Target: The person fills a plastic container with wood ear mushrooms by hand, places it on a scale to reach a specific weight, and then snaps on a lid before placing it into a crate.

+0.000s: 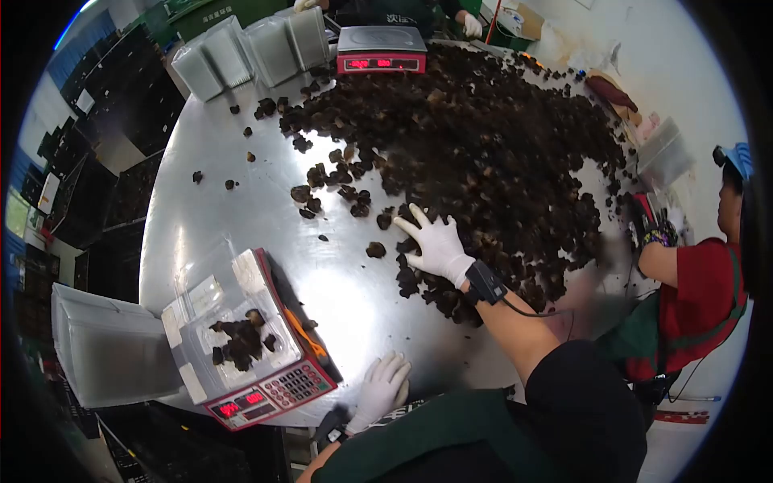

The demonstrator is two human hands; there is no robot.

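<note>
My right hand (437,248), in a white glove, reaches over the near left edge of a large pile of dark wood ear mushrooms (491,153). Its fingers are spread, and I see nothing held in them. At the table's near edge, my left hand (382,390), also gloved, lies with fingers stretched out and nothing visible in it. Just left of that hand is a red digital scale (298,386). On the scale, an open clear plastic box (196,332) contains a small heap of wood ear mushrooms (241,342).
Stacked clear plastic boxes (113,346) stand left of the scale; more boxes (274,48) are at the far side. Beside them is a second scale (381,50). An orange-handled tool (306,332) lies against the near scale. A co-worker (692,298) stands at the right.
</note>
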